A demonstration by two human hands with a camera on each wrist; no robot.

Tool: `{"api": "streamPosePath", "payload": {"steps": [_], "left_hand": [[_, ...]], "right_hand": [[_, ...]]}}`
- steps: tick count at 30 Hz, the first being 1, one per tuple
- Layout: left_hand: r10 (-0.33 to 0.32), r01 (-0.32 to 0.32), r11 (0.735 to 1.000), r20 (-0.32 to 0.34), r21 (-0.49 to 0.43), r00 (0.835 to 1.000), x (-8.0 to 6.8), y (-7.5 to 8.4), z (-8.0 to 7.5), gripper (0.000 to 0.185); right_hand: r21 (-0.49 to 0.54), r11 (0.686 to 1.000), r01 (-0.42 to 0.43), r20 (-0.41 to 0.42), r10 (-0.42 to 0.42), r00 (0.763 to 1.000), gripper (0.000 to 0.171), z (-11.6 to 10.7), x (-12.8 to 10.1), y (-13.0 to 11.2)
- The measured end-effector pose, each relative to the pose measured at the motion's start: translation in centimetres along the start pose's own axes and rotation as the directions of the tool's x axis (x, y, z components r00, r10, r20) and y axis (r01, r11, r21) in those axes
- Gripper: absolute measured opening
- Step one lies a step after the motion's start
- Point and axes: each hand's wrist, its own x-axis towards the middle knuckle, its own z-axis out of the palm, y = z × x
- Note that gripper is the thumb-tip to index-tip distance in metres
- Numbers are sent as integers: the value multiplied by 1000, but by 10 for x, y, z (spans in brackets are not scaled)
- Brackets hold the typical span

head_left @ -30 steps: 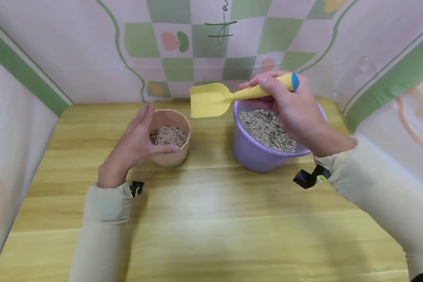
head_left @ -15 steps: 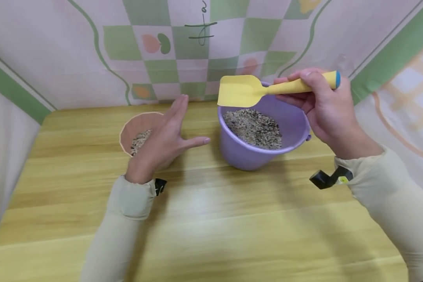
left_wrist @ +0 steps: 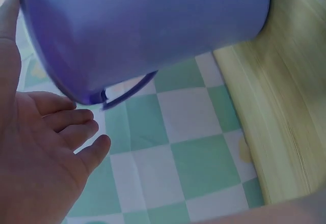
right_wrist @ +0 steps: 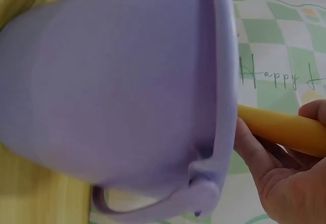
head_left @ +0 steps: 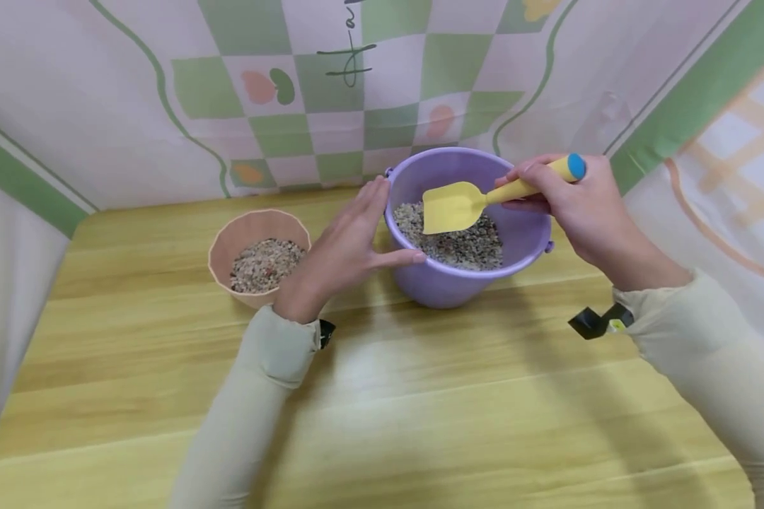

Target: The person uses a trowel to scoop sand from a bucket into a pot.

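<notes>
My right hand (head_left: 573, 205) grips the yellow handle of a toy shovel (head_left: 455, 207), its blue end cap toward me. The shovel's blade overlaps the inside of a purple bucket (head_left: 439, 283), above the gravel (head_left: 465, 247) in it. At the bucket's left rim is my left hand (head_left: 350, 244), thumb and fingers spread along it. The left wrist view shows the relaxed fingers (left_wrist: 81, 127) beside the rim and the bucket's handle (left_wrist: 130, 92). In the right wrist view the bucket wall hides the blade.
Left of the bucket stands a peach-coloured pot (head_left: 229, 276) with a scalloped rim, holding similar gravel (head_left: 264, 265). Both containers sit near the back of a wooden table (head_left: 382, 396). A cloth with green and white checks (head_left: 331, 134) hangs behind and along both sides.
My left hand has left the peach pot and moved right to the bucket's rim. The shovel, still in my right hand, moved right, then down into the bucket's opening. The view shifted too.
</notes>
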Motion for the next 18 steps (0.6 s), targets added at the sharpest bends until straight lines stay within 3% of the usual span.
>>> {"api": "streamPosePath", "payload": {"steps": [9, 14, 18], "left_hand": [[-3, 3, 999, 7, 51, 1000, 2, 0, 3, 134], [-2, 2, 998, 0, 56, 1000, 1, 0, 1, 139], [-3, 3, 998, -5, 59, 1000, 1, 1, -1, 140]], "right_hand": [[-197, 980, 18, 41, -10, 999, 19, -7, 4, 2], [-398, 917, 6, 35, 9, 999, 21, -7, 4, -1], [-494, 869, -15, 25, 32, 999, 24, -4, 3, -3]]}}
